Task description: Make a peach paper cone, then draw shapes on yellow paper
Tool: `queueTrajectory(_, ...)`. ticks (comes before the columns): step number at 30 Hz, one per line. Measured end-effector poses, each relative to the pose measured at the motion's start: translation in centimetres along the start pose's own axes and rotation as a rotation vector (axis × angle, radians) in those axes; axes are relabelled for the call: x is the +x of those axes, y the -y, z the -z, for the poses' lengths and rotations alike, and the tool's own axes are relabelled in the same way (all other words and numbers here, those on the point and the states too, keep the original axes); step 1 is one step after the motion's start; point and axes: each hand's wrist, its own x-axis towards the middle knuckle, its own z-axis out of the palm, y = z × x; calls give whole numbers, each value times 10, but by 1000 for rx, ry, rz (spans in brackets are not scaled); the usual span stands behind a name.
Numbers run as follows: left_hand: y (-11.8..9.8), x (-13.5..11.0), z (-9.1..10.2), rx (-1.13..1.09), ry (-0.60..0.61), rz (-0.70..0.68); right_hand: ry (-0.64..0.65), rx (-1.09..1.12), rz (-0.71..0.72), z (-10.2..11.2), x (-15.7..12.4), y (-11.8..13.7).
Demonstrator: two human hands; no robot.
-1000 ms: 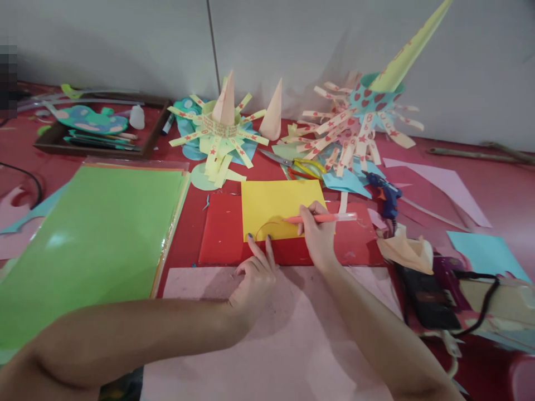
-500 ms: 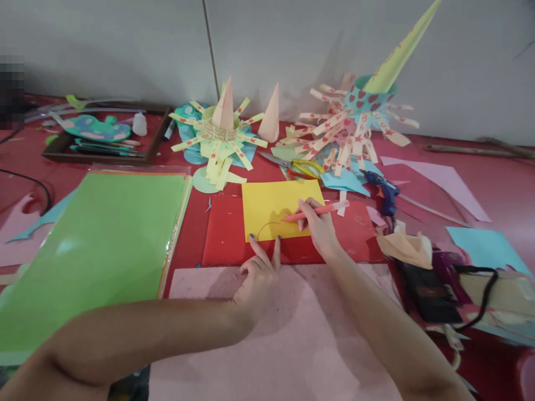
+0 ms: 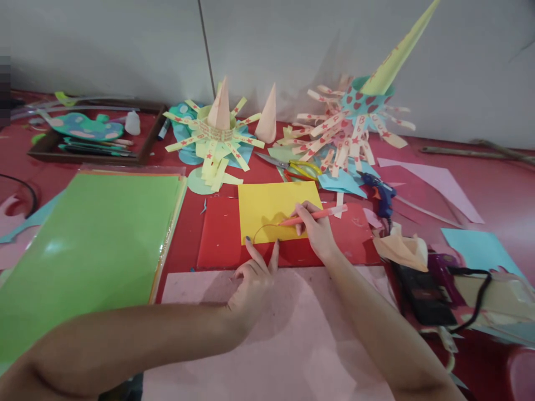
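Note:
A sheet of yellow paper [image 3: 271, 203] lies on a red board [image 3: 219, 236], with a thin curved line drawn near its lower left. My right hand [image 3: 314, 228] is closed around a pinkish-red pen [image 3: 330, 212], its tip touching the paper at the right end of that curve. At the sheet's lower edge, two outstretched fingertips of my left hand [image 3: 254, 273] press down, spread apart; the other fingers are curled. Under my forearms is a pale pink sheet [image 3: 292, 356].
Green paper in a clear sleeve [image 3: 104, 239] lies left. Behind stand paper cones [image 3: 267, 117] and fringed paper crafts [image 3: 359, 111], with yellow-handled scissors [image 3: 288, 164] before them. A glue gun [image 3: 380, 192] and a black device [image 3: 426, 295] are right; a brown tray [image 3: 142, 150] is back left.
The view has shifted slightly, moving most things a little left in the picture. My right hand still holds the pen on the paper, and my left fingers stay at the edge.

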Motion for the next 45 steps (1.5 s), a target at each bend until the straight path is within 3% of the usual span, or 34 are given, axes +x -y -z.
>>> queueTrajectory(10, 3, 1, 1, 24, -1, 0, 45, -6, 8, -2, -5, 9)
queueTrajectory(18, 0, 3, -2, 19, -42, 29, -120, -28, 80, -5, 2, 5)
queueTrajectory(25, 1, 2, 1, -86, -26, 33, 42, -118, 129, -13, -2, 6)
queueTrajectory(32, 1, 2, -1, -152, -15, 57, 83, -167, 125, -14, -2, 4)
queueTrajectory(45, 1, 3, 1, -74, 22, 20, -47, -170, 132, -16, -5, 6)
